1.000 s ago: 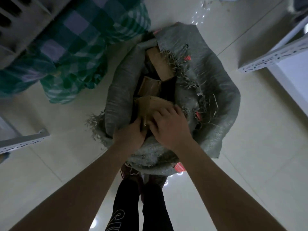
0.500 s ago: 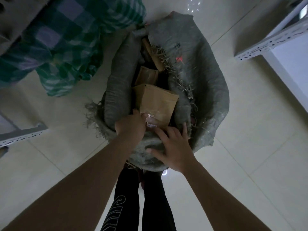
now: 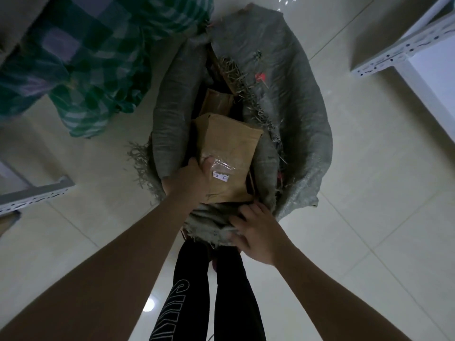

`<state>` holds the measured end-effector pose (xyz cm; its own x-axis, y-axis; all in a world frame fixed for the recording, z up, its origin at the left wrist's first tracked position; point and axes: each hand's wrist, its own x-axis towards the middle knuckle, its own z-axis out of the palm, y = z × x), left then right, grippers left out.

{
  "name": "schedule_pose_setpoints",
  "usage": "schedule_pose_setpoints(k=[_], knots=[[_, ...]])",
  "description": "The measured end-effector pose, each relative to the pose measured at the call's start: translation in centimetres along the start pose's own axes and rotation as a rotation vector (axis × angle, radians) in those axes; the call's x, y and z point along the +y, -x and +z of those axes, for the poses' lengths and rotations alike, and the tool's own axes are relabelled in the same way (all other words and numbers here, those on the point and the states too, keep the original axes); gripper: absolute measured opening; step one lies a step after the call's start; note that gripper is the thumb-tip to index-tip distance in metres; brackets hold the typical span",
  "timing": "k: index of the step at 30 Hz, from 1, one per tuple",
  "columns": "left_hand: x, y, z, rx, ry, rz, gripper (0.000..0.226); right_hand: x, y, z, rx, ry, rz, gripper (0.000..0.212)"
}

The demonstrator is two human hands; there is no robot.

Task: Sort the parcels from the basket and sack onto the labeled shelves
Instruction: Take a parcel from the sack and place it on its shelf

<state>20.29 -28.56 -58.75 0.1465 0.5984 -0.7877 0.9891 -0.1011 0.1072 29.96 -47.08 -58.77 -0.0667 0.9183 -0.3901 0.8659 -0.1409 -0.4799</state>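
Note:
A grey woven sack (image 3: 290,124) stands open on the tiled floor in front of me. My left hand (image 3: 190,178) grips the near left edge of a brown paper parcel (image 3: 229,148) that carries a small white label and sticks up out of the sack's mouth. My right hand (image 3: 256,230) lies on the sack's near rim with fingers spread, pressing the cloth down. Deeper inside the sack a second brown parcel (image 3: 216,100) shows, and part of a third lies behind it in shadow.
A green checked bag (image 3: 81,57) lies at the upper left, touching the sack. White perforated shelf frames stand at the left (image 3: 37,198) and upper right (image 3: 406,48). My legs in black trousers (image 3: 209,291) are below the sack. Pale floor tiles surround everything.
My left hand has pulled the brown parcel up and out of the sack. My right hand let go of it and slid back onto the sack's near rim.

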Motion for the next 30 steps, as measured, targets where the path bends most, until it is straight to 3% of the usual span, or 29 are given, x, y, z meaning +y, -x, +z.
schedule_pose_setpoints(k=[4, 10, 12, 14, 18, 21, 23, 26, 28, 30], knots=[[-0.6, 0.2, -0.1, -0.013, 0.058, -0.028, 0.073, 1.3, -0.4, -0.7, 0.058, 0.117, 0.12, 0.04], [1.4, 0.6, 0.5, -0.173, 0.071, 0.044, 0.073, 3.0, 2.4, 1.5, -0.292, 0.214, 0.292, 0.052], [2.4, 0.8, 0.8, -0.144, 0.025, 0.039, 0.071, 2.1, 1.0, 0.7, -0.21, 0.023, 0.389, 0.043], [3.1, 1.0, 0.8, -0.115, 0.002, 0.034, 0.072, 1.5, -1.0, -1.3, 0.009, -0.239, 0.562, 0.029], [2.3, 0.7, 0.8, -0.144, 0.024, 0.037, 0.076, 2.6, -4.8, -4.2, 0.332, -0.511, 0.718, 0.035], [1.0, -0.1, 0.5, -0.297, 0.198, 0.045, 0.098, 2.9, -7.6, -6.1, 0.196, -1.026, 0.798, 0.086], [0.1, -0.2, -0.2, -0.427, 0.264, 0.068, 0.097, 2.8, -9.1, -6.8, 0.126, -1.131, 0.851, 0.107], [-1.7, 0.5, -0.5, -0.513, 0.015, 0.179, 0.101, 2.3, -10.6, -6.8, 0.132, -1.055, 0.917, 0.121], [-3.7, 0.8, 0.5, -0.373, -0.301, 0.329, 0.116, 1.6, -11.2, -6.6, 0.124, -0.991, 0.934, 0.125], [-5.6, 0.8, 1.8, -0.212, -0.536, 0.414, 0.117, 0.4, -12.0, -6.5, 0.151, -0.873, 0.891, 0.125]])
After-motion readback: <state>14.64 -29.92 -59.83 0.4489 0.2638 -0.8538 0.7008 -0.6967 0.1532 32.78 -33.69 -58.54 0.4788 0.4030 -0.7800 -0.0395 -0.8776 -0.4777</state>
